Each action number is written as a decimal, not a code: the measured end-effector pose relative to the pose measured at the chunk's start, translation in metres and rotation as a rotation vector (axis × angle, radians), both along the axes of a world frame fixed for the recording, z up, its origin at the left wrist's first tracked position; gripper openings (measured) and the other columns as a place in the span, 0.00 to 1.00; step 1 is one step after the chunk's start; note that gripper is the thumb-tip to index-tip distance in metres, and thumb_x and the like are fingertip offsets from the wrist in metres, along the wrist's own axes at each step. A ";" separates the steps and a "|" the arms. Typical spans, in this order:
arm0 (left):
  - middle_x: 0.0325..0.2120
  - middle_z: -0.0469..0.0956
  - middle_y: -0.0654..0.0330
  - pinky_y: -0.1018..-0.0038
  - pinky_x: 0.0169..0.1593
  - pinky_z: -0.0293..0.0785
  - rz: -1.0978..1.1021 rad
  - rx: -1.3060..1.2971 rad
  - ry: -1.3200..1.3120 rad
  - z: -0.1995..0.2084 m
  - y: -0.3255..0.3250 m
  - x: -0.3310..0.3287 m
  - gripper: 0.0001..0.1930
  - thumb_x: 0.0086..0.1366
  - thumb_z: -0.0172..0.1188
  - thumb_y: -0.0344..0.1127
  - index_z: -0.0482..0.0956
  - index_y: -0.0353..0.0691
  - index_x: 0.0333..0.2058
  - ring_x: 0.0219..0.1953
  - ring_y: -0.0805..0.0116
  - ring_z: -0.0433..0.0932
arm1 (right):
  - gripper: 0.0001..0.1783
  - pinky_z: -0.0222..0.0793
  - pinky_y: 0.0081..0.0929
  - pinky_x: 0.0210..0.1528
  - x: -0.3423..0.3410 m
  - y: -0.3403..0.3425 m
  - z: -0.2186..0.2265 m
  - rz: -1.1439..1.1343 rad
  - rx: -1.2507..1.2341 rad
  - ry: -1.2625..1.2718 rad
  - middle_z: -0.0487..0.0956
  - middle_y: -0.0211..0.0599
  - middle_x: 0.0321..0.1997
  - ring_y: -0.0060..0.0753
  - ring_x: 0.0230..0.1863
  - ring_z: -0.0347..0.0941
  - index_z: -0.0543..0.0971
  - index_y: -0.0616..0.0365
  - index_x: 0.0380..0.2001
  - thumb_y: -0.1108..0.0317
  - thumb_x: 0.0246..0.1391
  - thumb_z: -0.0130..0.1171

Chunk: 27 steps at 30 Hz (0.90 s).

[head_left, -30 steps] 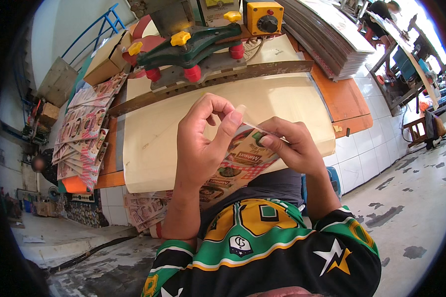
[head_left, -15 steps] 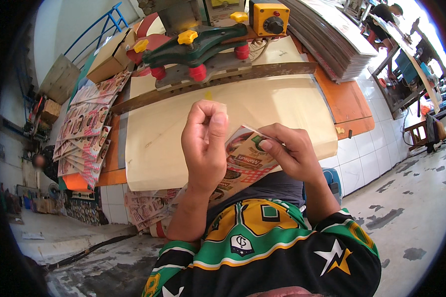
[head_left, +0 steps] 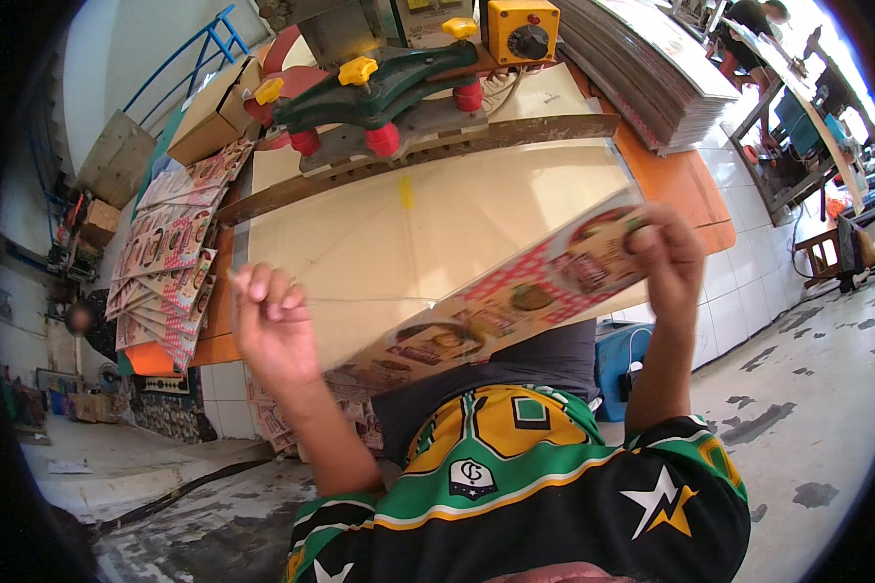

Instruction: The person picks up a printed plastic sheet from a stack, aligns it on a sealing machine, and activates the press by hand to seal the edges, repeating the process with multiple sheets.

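My right hand (head_left: 669, 260) pinches one end of a long printed cardboard-like strip (head_left: 530, 296). The strip, patterned with food pictures and red checks, slants down to the left across my lap, above the table's near edge. Over the left part of the cream sheet (head_left: 350, 243) on the table, my left hand (head_left: 277, 325) is raised with its fingers curled in. Whether something thin is between that thumb and fingers is too small to make out. More printed strips (head_left: 292, 413) show low, behind my left forearm.
A green press frame (head_left: 389, 97) with red feet and yellow knobs stands behind a long metal bar (head_left: 535, 131). Printed strips are piled (head_left: 170, 233) at left, near a cardboard box (head_left: 214, 117). At right are a yellow control box (head_left: 522, 32), stacked boards (head_left: 651, 83) and a blue container (head_left: 620, 364).
My hands have moved apart: the left one down and to the left, the right one up and to the right with the strip. More of the strip's printed face now shows.
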<state>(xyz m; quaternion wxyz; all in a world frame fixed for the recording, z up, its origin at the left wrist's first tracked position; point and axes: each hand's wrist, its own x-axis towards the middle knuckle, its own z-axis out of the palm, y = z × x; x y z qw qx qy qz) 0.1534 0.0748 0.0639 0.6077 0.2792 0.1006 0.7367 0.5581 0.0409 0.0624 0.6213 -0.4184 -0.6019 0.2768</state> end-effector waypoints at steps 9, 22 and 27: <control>0.20 0.55 0.66 0.74 0.26 0.56 0.652 -0.124 -0.073 -0.107 -0.091 -0.472 0.10 0.71 0.51 0.26 0.64 0.40 0.28 0.22 0.75 0.57 | 0.24 0.72 0.27 0.58 0.269 0.005 -0.013 -0.270 0.032 0.286 0.78 0.36 0.58 0.26 0.57 0.74 0.73 0.62 0.63 0.58 0.72 0.55; 0.23 0.63 0.68 0.82 0.18 0.53 0.761 -0.423 0.447 -0.058 -0.150 -0.320 0.13 0.77 0.57 0.40 0.67 0.43 0.33 0.18 0.81 0.56 | 0.19 0.74 0.30 0.58 0.353 -0.063 -0.055 -0.454 0.006 0.434 0.79 0.36 0.56 0.28 0.57 0.76 0.75 0.64 0.59 0.62 0.74 0.51; 0.21 0.66 0.69 0.85 0.19 0.57 0.319 -0.405 1.005 -0.049 -0.164 -0.259 0.13 0.70 0.66 0.39 0.70 0.43 0.33 0.18 0.83 0.61 | 0.18 0.76 0.29 0.56 0.348 -0.041 -0.087 -0.335 -0.014 0.481 0.81 0.36 0.54 0.27 0.54 0.78 0.75 0.64 0.58 0.65 0.73 0.52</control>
